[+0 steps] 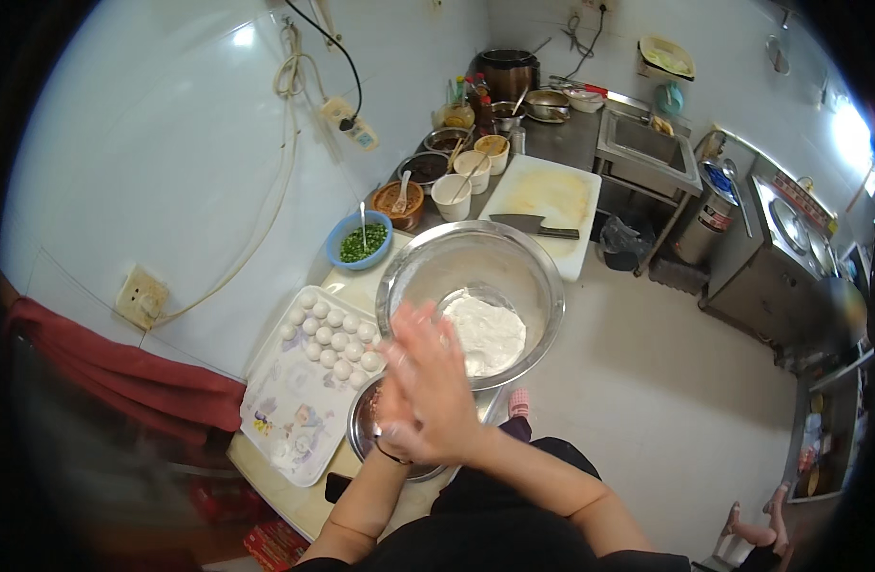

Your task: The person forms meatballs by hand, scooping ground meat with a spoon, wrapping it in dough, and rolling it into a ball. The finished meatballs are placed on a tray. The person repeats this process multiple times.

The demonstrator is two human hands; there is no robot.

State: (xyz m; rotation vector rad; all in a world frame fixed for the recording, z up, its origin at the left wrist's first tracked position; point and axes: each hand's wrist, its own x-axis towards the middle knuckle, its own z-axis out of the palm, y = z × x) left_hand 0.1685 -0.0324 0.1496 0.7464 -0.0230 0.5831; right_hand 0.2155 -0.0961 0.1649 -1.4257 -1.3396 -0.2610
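Observation:
My left hand [394,415], with a dark band at the wrist, and my right hand [441,390] are pressed palm to palm, blurred by motion. Whatever lies between the palms is hidden. Both hover over the near left rim of a large steel bowl [451,261], which holds white dough [486,336]. Below them a smaller steel bowl [356,418] is partly covered; some pinkish-brown food shows inside. To the left, a white patterned tray [283,411] carries several round white dough balls [328,358] grouped at its far end.
A cleaver [523,224] lies on a white cutting board [552,182]. Chopped green onions fill a blue bowl [328,247]. Seasoning tubs [451,204] line the wall. A phone [336,487] lies near my left forearm. Another person's legs [755,533] show at lower right.

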